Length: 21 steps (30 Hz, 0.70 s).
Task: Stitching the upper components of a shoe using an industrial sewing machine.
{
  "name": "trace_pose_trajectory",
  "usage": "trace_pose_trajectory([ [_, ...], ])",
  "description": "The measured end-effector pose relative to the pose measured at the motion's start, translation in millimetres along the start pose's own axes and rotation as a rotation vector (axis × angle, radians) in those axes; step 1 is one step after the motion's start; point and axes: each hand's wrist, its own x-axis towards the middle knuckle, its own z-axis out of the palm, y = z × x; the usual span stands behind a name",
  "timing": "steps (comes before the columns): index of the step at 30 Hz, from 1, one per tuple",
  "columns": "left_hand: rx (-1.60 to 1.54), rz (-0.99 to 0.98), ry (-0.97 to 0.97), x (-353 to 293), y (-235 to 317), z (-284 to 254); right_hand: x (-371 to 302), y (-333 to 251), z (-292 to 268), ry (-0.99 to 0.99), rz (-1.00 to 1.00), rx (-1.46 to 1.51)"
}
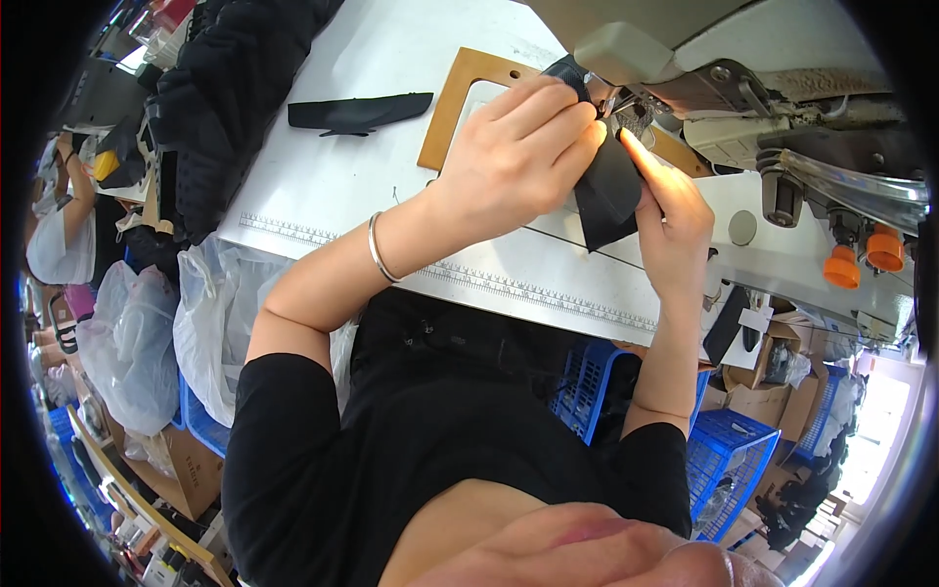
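Observation:
A black fabric piece (608, 196) lies under the needle area of a sewing machine (626, 44), its pointed lower end hanging toward me. My left hand (528, 147), with a silver bangle on the wrist, pinches the fabric's upper left edge close to the presser foot. At the right edge of the same piece, my right hand (671, 210) grips it between thumb and forefinger. The stitching point itself is partly hidden behind my left fingers. Another black fabric piece (360, 112), long and narrow, rests on the white table left of my hands.
A tan frame-like board (445, 127) lies beside the machine. A ruler strip (518, 291) runs along the table's front edge. Dark fabric (230, 88) is heaped at the left. Plastic bags (210, 323) and blue crates (729, 460) stand below. Another person's arm (76, 186) shows far left.

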Motion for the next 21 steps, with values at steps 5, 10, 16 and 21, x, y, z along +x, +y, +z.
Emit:
trace_pose_trajectory([
  [5, 0.016, -0.001, 0.008, -1.1, 4.6, -4.3, -5.8, -4.6, 3.0, -0.020, 0.100, 0.043],
  [10, 0.057, 0.004, 0.070, -8.0, 2.6, 3.5, -8.6, -7.6, 5.2, 0.002, 0.210, 0.262],
  [16, 0.004, -0.016, 0.110, -10.6, 0.3, 6.6, -13.9, -11.7, 7.2, 0.012, 0.305, 0.393],
  [21, -0.088, -0.150, 0.081, -10.5, 5.3, 1.1, -19.8, -13.2, 14.3, 0.042, 0.319, 0.521],
])
